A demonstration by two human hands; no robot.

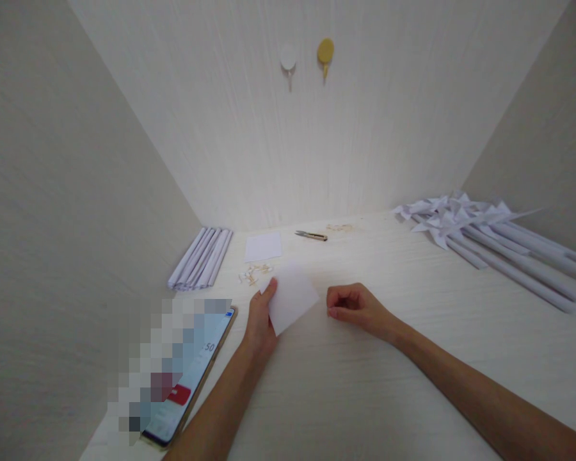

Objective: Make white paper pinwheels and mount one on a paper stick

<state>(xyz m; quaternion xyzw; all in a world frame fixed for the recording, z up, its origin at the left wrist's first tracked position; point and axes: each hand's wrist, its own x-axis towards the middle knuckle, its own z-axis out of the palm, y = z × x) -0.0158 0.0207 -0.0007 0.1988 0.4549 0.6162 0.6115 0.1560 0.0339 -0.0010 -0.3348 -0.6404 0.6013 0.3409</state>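
My left hand (262, 314) pinches a square sheet of white paper (292, 298) at its left edge, thumb on top, with the sheet held above the table. To the right of the paper, apart from it, my right hand (348, 304) is curled with thumb and fingertips together. Nothing shows in it. Behind the left hand lies a small heap of white and yellowish bits (255, 274), too small to name. Further back are another piece of white paper (263, 247) and thread snips (311, 236).
Rolled white paper tubes (200, 259) lie at the back left. A phone (196, 365) rests at the front left, partly pixelated. Paper pinwheels on tube sticks (484, 237) are piled at the right. Small pale bits (339, 228) lie by the back wall, which carries two hooks (325, 51).
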